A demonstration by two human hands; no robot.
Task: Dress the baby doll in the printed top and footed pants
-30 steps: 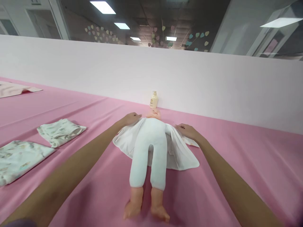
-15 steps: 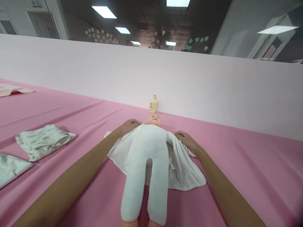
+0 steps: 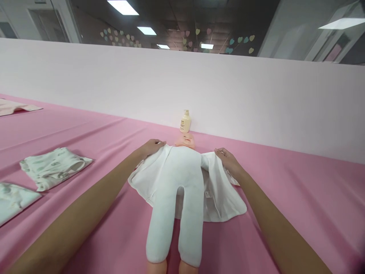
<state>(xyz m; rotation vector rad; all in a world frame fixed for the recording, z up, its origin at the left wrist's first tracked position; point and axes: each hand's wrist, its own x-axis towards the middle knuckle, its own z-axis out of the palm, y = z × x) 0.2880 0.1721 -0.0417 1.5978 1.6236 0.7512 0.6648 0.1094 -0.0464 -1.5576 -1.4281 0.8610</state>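
Note:
A baby doll with a white cloth body lies on its back on the pink table cover, head away from me. Under it a white garment is spread open to both sides. My left hand rests palm down on the garment at the doll's left shoulder, fingers curled over the cloth. My right hand grips the garment's edge at the doll's other shoulder, fingers closed on the fabric. The doll's feet are cut off at the bottom edge.
A cream pump bottle stands behind the doll's head against the white partition. Two folded printed garments lie at the left. A pale pink cloth lies at the far left.
My right hand has shifted a little outward along the garment's edge and the cloth there has lifted. The view has tilted slightly; the left hand stays at the shoulder.

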